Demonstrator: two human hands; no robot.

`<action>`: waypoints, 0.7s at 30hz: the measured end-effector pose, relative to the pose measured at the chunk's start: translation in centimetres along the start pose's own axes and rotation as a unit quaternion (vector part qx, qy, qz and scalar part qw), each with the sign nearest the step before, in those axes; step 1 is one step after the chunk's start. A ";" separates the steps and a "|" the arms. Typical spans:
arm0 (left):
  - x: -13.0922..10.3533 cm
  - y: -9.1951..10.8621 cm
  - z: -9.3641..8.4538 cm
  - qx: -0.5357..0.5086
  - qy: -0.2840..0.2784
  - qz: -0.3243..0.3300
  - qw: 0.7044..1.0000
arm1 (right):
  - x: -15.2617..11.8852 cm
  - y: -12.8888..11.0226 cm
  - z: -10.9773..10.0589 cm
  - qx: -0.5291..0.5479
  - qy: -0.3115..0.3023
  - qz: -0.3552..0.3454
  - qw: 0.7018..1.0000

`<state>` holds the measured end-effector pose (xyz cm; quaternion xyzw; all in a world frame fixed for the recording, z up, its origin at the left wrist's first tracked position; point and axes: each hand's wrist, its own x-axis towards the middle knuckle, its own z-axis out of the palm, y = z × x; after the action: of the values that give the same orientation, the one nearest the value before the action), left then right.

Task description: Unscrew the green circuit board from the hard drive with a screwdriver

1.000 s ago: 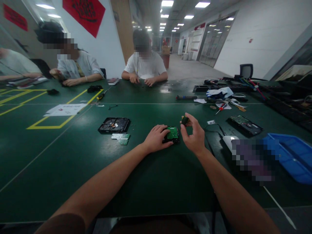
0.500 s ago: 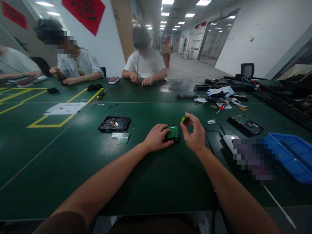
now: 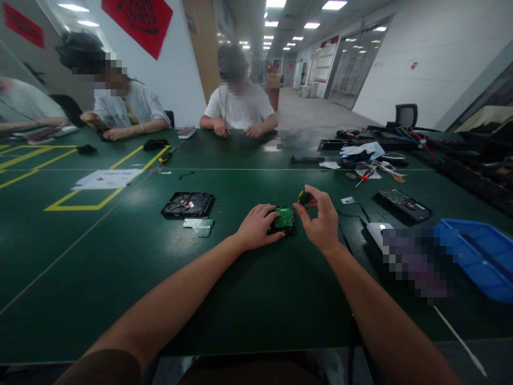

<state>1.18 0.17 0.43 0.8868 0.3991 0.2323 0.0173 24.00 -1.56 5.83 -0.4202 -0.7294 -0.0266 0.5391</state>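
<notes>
A hard drive [image 3: 285, 217] lies on the green table with its green circuit board facing up. Over its left side rests my left hand [image 3: 257, 226], gripping it with the thumb at the near edge and fingers across the board. My right hand [image 3: 320, 220] pinches the yellow and black handle of a screwdriver [image 3: 303, 198] just right of the drive; the shaft and tip cannot be made out. To the left lies an opened black hard drive case [image 3: 188, 205], with a loose circuit board [image 3: 204, 226] in front of it and several tiny screws beside it.
Another hard drive [image 3: 403, 205] and a blue tray [image 3: 476, 256] are at the right, near a pixelated device on a cable. Behind lie a red screwdriver [image 3: 364, 177], gloves [image 3: 363, 152] and a dark rod-shaped tool [image 3: 308, 159]. Several people sit across the table.
My right fingers and the screwdriver handle have turned slightly, the thumb shifting a little left. My left hand and the drive stay put. The person opposite has drawn a hand back slightly.
</notes>
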 end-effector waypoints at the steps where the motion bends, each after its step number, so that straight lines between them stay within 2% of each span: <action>1: 0.0 0.0 0.0 0.000 0.000 0.000 1.000 | 0.0 0.0 0.0 0.001 0.000 0.000 1.000; 9: 0.0 -0.1 0.0 -0.005 -0.001 -0.002 1.000 | -0.1 0.0 0.1 -0.014 0.015 0.000 1.000; 17: 0.0 0.0 0.0 -0.005 -0.006 -0.001 1.000 | -0.5 0.4 0.5 0.037 -0.034 0.027 0.998; 21: 0.0 -0.1 -0.1 -0.003 -0.004 0.009 1.000 | -0.4 0.3 0.4 0.029 -0.023 0.033 0.999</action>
<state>1.08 0.22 0.52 0.8913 0.3903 0.2301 0.0195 23.90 -1.41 5.20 -0.4292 -0.7275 0.0217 0.5348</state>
